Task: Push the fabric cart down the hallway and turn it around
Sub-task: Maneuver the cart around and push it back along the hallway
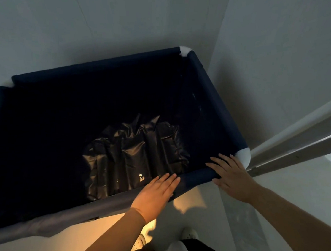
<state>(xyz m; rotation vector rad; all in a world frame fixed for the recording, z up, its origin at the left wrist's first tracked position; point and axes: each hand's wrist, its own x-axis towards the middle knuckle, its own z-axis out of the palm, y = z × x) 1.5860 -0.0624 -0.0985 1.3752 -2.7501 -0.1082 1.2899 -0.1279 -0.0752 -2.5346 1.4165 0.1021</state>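
Fabric cart (44, 117) sits nose-in against the wall (115, 21), a black bag (133, 156) at its bottom. Left hand (155, 194) lies flat on the cart's near rim, fingers straight, not gripping; right hand (230, 177) presses beside the cart's near-right corner, fingers spread, likely to swing it round.

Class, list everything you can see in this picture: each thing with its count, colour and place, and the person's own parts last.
fabric cart: one, dark navy, centre, near a wall corner
corner fittings: three visible, white, at the cart's rim corners
plastic bag: one, shiny black, crumpled in the cart's bottom
rail: one, pale metal, right of the cart
walls: pale grey, ahead and right
shoes: two, white, bottom centre
left hand: flat on the near rim
right hand: on the near rim by the right corner
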